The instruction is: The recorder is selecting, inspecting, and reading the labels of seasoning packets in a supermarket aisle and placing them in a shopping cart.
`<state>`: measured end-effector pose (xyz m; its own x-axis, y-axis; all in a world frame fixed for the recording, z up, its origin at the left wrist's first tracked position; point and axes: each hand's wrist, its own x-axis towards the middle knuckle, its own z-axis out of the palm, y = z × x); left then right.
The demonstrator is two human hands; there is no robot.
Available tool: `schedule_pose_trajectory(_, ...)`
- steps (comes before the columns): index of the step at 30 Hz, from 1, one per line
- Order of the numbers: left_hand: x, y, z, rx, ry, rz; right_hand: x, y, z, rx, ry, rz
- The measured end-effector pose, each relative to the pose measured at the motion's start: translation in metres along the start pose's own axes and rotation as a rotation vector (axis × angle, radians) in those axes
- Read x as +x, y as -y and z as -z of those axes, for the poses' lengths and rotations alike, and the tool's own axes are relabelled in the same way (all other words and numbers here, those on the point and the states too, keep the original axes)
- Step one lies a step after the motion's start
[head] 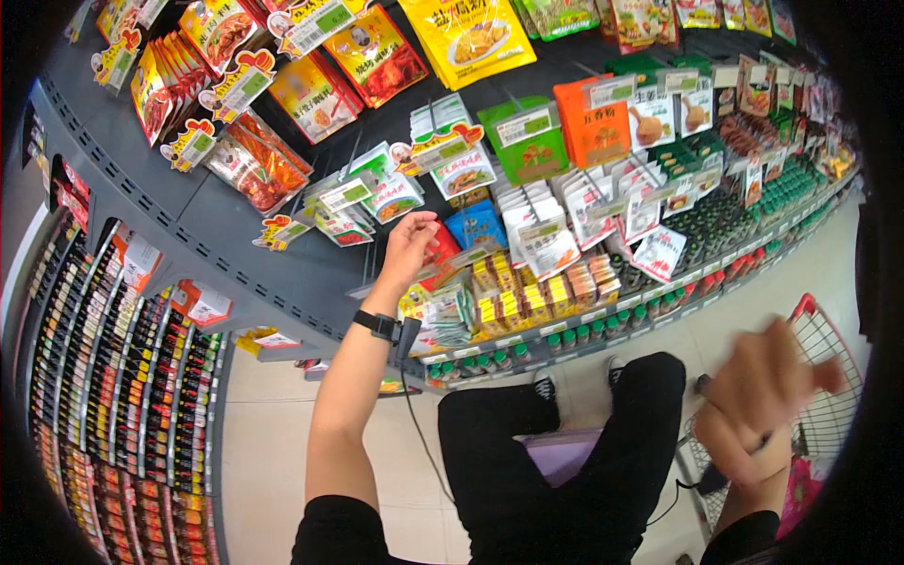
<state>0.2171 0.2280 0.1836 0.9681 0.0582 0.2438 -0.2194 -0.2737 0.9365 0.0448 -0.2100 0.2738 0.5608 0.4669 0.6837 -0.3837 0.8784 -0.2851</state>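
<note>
My left hand (409, 244), with a black watch at its wrist, reaches up to the hanging seasoning packets. Its fingers are bent beside a red packet (443, 244); whether they touch or grip it is unclear. A blue packet (479, 224) hangs just right of that, and a green-and-white packet (390, 189) hangs above the fingers. Below lie small yellow-and-brown boxes (505, 307). On the right, my right hand (766, 381) is strongly blurred in front of a wire shopping cart (830, 360); its fingers and anything in them cannot be made out.
A dark shelf unit (268, 261) curves across the view, with yellow packets (470, 42) and price tags on hooks. Green-capped jars (597, 328) line its lower edge. Shelves of bottles (134, 367) stand at left. My legs are over the tiled floor (282, 452), a purple object (561, 455) between them.
</note>
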Motion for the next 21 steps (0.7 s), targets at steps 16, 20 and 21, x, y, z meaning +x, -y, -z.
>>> schedule_pose_trajectory(16,0.061,0.003,-0.065,-0.013,-0.086,0.26,-0.102,-0.044,0.245,-1.822,0.288,-1.148)
schedule_pose_trajectory(20,0.068,0.012,-0.073,-0.094,-0.118,0.248,-0.1,-0.042,0.258,-1.746,0.237,-1.056)
schedule_pose_trajectory(21,0.068,0.01,-0.078,-0.096,-0.111,0.253,-0.102,-0.04,0.259,-1.745,0.229,-1.061)
